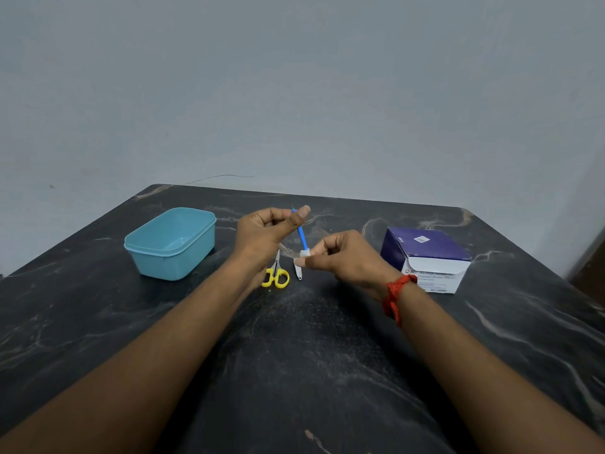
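Held item: blue stick (302,234), white-tipped, tilted above the tabletop (294,355) between both hands. Left hand (265,231): fingers pinch its upper end. Right hand (340,257): fingers pinch the white tip. Beneath: yellow scissors (276,277). Left: teal tub (170,244). Right: purple box (425,253)

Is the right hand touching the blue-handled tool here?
Touching. The head view shows the right hand pinching the white end of the blue-handled tool, with no gap; the left hand grips its upper end.
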